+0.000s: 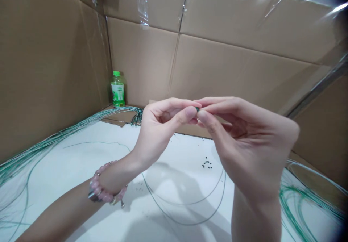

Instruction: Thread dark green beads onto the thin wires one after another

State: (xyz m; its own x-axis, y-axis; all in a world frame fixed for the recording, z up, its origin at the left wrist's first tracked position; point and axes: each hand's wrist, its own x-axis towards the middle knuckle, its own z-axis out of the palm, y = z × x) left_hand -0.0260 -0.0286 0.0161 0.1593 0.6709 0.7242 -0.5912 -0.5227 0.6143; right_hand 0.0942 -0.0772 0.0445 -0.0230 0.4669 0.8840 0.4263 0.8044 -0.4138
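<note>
My left hand [163,126] and my right hand [244,137] meet in the air above the white table, with their fingertips pressed together. Between the thumbs and forefingers of both hands is a tiny dark green piece [197,109], mostly hidden by my fingers. A thin grey-green wire [190,213] loops across the table below my hands. Whether it joins the pinched piece is hidden. A small cluster of black beads [207,163] lies on the table under my right hand. A pink beaded bracelet [106,184] circles my left wrist.
Bundles of long green wires [54,140] sweep along the left side of the white table [81,169], and more green wire [301,198] lies at the right. Cardboard walls [217,64] surround the table. A green-capped bottle [117,90] stands in the far corner.
</note>
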